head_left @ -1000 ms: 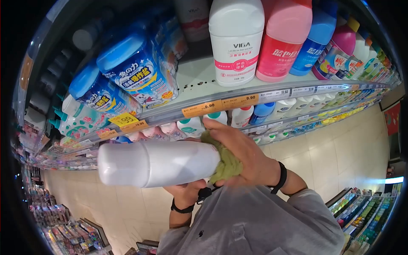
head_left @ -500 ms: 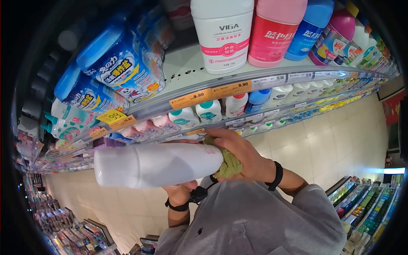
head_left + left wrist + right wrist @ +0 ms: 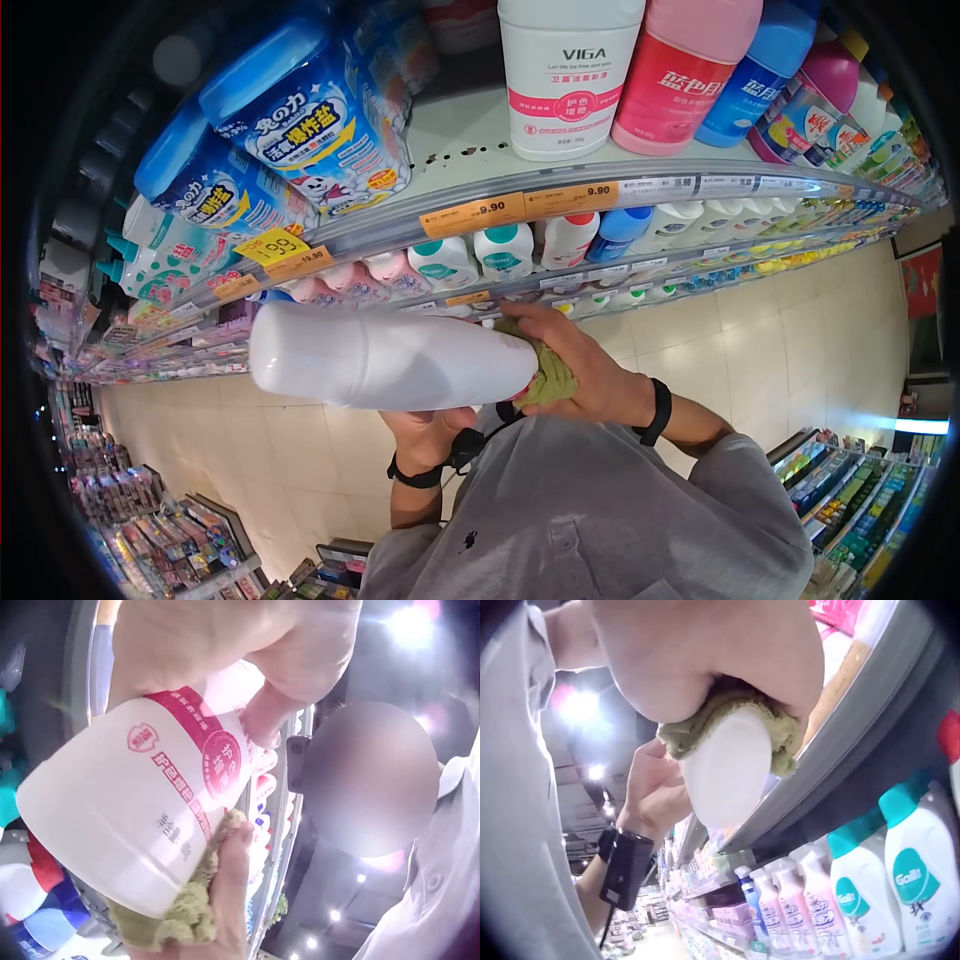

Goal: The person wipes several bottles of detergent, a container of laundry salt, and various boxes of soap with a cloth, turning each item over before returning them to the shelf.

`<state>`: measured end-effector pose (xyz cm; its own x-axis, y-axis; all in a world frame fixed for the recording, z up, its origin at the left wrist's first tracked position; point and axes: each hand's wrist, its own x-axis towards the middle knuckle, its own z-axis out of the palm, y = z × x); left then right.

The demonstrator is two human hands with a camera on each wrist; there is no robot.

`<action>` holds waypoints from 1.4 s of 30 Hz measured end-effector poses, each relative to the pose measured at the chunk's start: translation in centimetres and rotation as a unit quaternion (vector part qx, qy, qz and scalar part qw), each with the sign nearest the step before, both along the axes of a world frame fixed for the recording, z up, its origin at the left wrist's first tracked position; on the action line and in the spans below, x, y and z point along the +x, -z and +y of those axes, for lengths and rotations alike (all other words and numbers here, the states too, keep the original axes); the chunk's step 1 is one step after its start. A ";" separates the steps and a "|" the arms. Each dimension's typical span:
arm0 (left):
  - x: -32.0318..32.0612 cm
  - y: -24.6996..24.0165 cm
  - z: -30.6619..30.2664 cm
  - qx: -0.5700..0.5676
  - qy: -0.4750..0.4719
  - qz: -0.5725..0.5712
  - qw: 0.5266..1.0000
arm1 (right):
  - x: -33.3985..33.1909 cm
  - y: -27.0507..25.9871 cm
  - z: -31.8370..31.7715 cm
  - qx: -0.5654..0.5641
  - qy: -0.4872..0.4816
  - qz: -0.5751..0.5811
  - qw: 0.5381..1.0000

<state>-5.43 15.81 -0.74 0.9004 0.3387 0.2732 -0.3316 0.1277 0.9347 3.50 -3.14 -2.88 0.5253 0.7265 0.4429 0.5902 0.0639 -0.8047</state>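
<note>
A large white bottle point(image 3: 430, 355) with pink print lies nearly sideways in front of the person, its cap end to the left. My left hand point(image 3: 425, 435) holds it from below; in the left wrist view the left thumb and fingers point(image 3: 202, 637) curl round its labelled side. At the base end, my right hand point(image 3: 595, 375) grips a green cloth point(image 3: 550, 375) bunched against the bottle. The right wrist view shows the white base point(image 3: 729, 769) with the cloth point(image 3: 784, 742) pressed around it beneath the right hand point(image 3: 727, 652).
Beyond the hands runs a shelf edge point(image 3: 380, 210) with price tags. On it stand a white VIGA bottle point(image 3: 570, 80), a pink bottle point(image 3: 685, 75) and blue-lidded tubs point(image 3: 310, 110). Lower shelves hold rows of bottles point(image 3: 440, 262). Tiled floor point(image 3: 720, 345) lies below.
The bottle's cap end has shifted up and slightly right in the head view, so the bottle slants more. The right hand and cloth stay at its base. The shelf view has shifted slightly.
</note>
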 end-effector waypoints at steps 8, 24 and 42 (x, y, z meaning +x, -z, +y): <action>-0.6 3.2 -1.2 0.101 0.177 0.046 0.978 | 1.2 -4.1 -0.1 0.120 -0.039 0.034 0.991; -2.6 3.3 -3.0 -0.003 0.149 0.134 0.980 | -1.1 -0.6 -2.3 0.068 -0.022 0.124 0.990; -3.5 3.2 -4.3 0.089 0.099 0.110 0.985 | -2.7 -0.1 -2.9 0.121 0.006 0.117 0.986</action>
